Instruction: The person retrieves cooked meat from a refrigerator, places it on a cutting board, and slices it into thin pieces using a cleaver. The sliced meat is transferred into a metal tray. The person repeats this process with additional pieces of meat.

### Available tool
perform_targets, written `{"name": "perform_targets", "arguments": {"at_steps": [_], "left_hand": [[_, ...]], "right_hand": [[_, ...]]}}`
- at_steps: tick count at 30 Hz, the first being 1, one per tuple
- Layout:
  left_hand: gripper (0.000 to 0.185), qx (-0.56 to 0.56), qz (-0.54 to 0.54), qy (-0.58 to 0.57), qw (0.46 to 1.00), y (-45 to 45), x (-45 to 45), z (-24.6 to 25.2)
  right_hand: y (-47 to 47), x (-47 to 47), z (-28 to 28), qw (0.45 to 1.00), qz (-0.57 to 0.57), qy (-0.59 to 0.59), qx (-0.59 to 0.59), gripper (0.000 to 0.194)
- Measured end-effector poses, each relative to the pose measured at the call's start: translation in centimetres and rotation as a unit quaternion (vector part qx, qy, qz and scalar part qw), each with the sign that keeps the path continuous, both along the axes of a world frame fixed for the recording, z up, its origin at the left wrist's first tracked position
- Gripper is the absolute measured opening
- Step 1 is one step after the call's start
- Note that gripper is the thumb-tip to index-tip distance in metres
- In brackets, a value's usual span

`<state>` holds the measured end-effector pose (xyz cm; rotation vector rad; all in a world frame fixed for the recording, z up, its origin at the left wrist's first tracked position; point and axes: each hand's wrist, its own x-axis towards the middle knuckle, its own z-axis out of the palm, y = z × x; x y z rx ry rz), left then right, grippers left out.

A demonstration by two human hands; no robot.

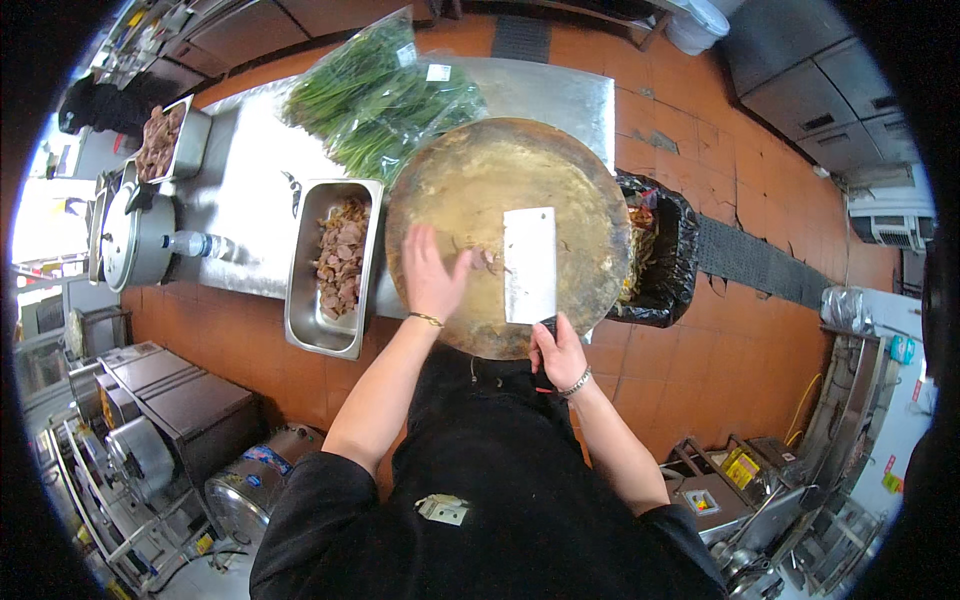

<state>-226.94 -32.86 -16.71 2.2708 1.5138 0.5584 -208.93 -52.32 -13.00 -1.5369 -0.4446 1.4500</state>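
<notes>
A round wooden chopping block (450, 180) lies right before me. My right hand (561, 354) grips the dark handle of a cleaver (530, 262), whose broad blade rests flat over the block. Just left of the blade are small scraps of brown meat (482, 259). My left hand (433, 274) is slightly blurred, fingers apart and holding nothing, over the block's left side. Beside it stands a deep steel pan (300, 300) with sliced meat (343, 262) heaped along its middle.
Plastic bags of long green vegetables (390, 105) lie behind the block on the steel table (247, 150). A black-lined waste bin (675, 255) stands right. Farther left are a pan of meat pieces (160, 142), a plastic bottle (196, 244), a lidded pot (139, 236) and scissors (292, 191).
</notes>
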Motion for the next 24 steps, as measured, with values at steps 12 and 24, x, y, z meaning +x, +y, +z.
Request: {"name": "perform_targets", "arguments": {"at_steps": [12, 24], "left_hand": [[0.032, 0.11, -0.033, -0.164, 0.98, 3.0, -6.9, 4.9], [0.038, 0.113, 0.062, -0.092, 0.987, 6.1, -16.4, 6.6]], "right_hand": [[10.2, -10.8, 5.3, 0.98, 0.194, -0.043, -0.029, 0.019], [10.3, -2.7, 5.3, 0.865, 0.125, -0.475, -0.106, 0.029]]}}
